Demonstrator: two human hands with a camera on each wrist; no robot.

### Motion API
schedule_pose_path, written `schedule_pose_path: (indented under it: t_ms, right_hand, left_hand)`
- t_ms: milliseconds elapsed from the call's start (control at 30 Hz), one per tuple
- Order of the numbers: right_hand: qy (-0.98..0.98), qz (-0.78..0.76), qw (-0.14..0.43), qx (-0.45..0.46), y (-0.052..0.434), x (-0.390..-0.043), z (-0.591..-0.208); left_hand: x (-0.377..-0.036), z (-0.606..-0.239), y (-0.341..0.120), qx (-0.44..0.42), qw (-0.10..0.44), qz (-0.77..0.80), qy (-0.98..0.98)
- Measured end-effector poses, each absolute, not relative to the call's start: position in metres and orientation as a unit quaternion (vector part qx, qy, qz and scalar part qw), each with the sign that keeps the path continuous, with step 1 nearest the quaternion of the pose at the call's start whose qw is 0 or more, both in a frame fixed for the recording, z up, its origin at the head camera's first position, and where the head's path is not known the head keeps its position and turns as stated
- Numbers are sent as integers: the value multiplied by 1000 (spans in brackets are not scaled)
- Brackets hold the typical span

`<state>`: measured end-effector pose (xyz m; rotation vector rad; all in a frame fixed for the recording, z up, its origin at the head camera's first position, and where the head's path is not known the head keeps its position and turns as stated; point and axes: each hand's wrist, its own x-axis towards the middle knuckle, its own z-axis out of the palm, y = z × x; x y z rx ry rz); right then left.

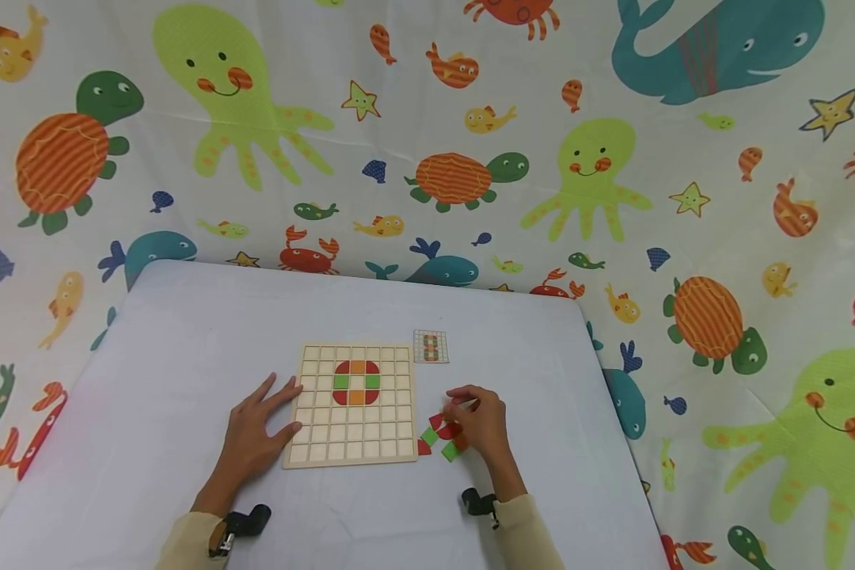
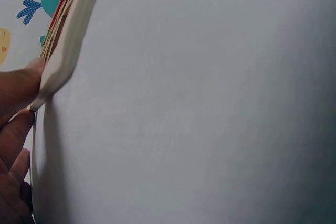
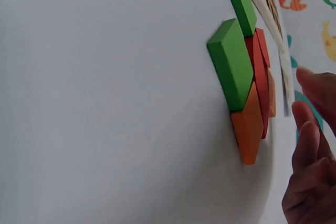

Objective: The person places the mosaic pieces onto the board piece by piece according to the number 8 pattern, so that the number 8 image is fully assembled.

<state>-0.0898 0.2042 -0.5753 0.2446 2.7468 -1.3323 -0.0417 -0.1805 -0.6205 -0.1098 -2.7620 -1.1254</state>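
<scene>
A square wooden grid board (image 1: pixel 360 433) lies on the white table. In its upper half, red rounded corner pieces, orange squares and green squares form a ring around one bare cell. My left hand (image 1: pixel 255 427) has its fingers spread, fingertips and thumb touching the board's left edge; the left wrist view shows the thumb at the board's rim (image 2: pixel 68 56). Right of the board, my right hand (image 1: pixel 486 423) hovers over loose pieces, thumb and forefinger slightly apart with nothing seen between them. Green blocks (image 3: pixel 233 69), an orange block (image 3: pixel 249 127) and red pieces (image 3: pixel 261 87) lie beneath it.
A small printed pattern card (image 1: pixel 431 347) lies beyond the board's upper right corner. The white tabletop (image 1: pixel 185 348) ends at a back edge against a cloth (image 1: pixel 399 127) with sea animals. Each wrist wears a dark camera mount (image 1: pixel 249 521).
</scene>
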Motion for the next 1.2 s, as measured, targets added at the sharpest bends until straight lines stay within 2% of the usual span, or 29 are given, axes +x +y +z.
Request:
schedule_pose_path:
  t_ms: [167, 500, 633, 800, 1200]
  right_hand:
    - [900, -428, 52, 60, 209, -87, -580]
    - [906, -410, 97, -38, 208, -86, -585]
    - [912, -401, 77, -35, 204, -89, -586]
    - [922, -382, 56, 13, 198, -93, -588]
    - [934, -342, 99, 27, 192, -93, -576]
  left_hand:
    - [-42, -621, -181, -36, 81, -375, -923]
    - [-43, -621, -181, -34, 78, -376, -923]
    - [-43, -619, -181, -33, 78, -374, -923]
    - [-43, -620, -180, -32, 75, -372, -925]
    - [-42, -623, -181, -27, 68, -374, -925]
